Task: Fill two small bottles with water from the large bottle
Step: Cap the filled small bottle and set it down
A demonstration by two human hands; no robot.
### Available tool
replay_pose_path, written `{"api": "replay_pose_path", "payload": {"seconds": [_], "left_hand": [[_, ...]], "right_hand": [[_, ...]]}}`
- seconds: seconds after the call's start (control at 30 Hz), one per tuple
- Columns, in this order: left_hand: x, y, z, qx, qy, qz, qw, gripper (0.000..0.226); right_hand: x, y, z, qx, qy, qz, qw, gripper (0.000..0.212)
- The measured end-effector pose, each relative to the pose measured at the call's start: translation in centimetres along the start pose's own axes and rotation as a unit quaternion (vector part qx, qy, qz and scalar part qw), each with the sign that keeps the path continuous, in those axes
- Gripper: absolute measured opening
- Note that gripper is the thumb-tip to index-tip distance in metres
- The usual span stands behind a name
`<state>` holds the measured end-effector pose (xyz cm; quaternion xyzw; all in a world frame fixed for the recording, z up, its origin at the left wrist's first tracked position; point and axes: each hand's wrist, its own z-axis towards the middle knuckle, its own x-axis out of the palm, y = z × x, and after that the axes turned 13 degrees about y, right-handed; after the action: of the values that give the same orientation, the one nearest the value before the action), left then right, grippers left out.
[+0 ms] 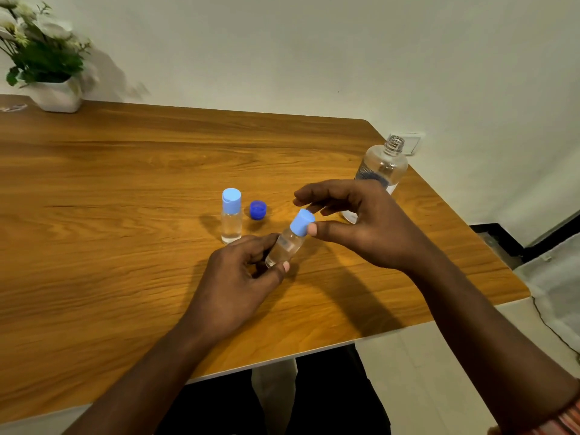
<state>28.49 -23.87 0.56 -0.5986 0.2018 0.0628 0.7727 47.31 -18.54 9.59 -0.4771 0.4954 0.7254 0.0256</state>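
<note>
Small bottle is tilted above the table, left hand clamped round its clear body, right hand with thumb and fingers closed on its light-blue cap. Second small bottle stands capped just beside a loose dark-blue cap. Large bottle stands open behind the right hand, near the table's right edge.

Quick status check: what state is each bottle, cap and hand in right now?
Large bottle: upright, uncapped, partly hidden behind the right hand.
Dark blue cap: off, lying on the table.
Standing small bottle: upright, capped, clear liquid inside.
Held small bottle: tilted, light blue cap on.
Left hand: grip closed on the held bottle's body.
Right hand: fingers at the light blue cap.
</note>
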Motion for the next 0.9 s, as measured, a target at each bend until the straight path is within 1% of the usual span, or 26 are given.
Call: {"api": "replay_pose_path", "payload": {"seconds": [0.1, 0.23, 0.4, 0.47, 0.53, 0.63, 0.67, 0.77, 0.83, 0.9], "left_hand": [[0.0, -0.1, 0.0, 0.001, 0.002, -0.001, 1.000, 0.038], [0.0, -0.3, 0.0, 0.008, -0.003, -0.005, 1.000, 0.039], [0.0, -0.5, -0.1, 0.001, -0.003, -0.026, 1.000, 0.041], [0.0, -0.8, -0.2, -0.005, -0.007, -0.033, 0.999, 0.043], [0.0, -1.0, -0.2, -0.012, -0.017, -0.043, 0.999, 0.045], [-0.1, -1.2, -0.3, -0.016, -0.054, -0.041, 0.998, 0.045], [-0.1, -1.2, -0.5, -0.021, -0.069, -0.045, 0.996, 0.044], [-0.4, -0.9, -1.0, -0.033, -0.114, -0.017, 0.993, 0.040], [-0.7, -0.5, -1.7, -0.036, -0.142, 0.031, 0.989, 0.039], [-1.3, 0.0, -2.3, -0.047, -0.167, 0.061, 0.983, 0.032]], "right_hand": [[0.0, -0.1, 0.1, -0.007, 0.015, 0.003, 1.000, 0.032], [0.3, -0.1, 0.3, 0.002, -0.011, -0.004, 1.000, 0.028], [1.2, 0.2, 0.4, -0.007, -0.036, -0.067, 0.997, 0.028], [1.7, 0.4, 0.5, -0.022, -0.056, -0.076, 0.995, 0.029], [2.4, 0.4, 0.6, -0.026, -0.086, -0.035, 0.995, 0.038], [4.0, 0.1, 0.6, 0.025, -0.106, 0.064, 0.992, 0.058], [4.6, 0.0, 0.6, 0.041, -0.100, 0.079, 0.991, 0.059], [7.0, -0.2, 0.9, 0.043, -0.081, 0.115, 0.989, 0.048], [8.4, 0.0, 1.3, 0.037, -0.098, 0.153, 0.983, 0.042], [9.7, 0.5, 1.8, 0.032, -0.117, 0.180, 0.976, 0.039]]}}
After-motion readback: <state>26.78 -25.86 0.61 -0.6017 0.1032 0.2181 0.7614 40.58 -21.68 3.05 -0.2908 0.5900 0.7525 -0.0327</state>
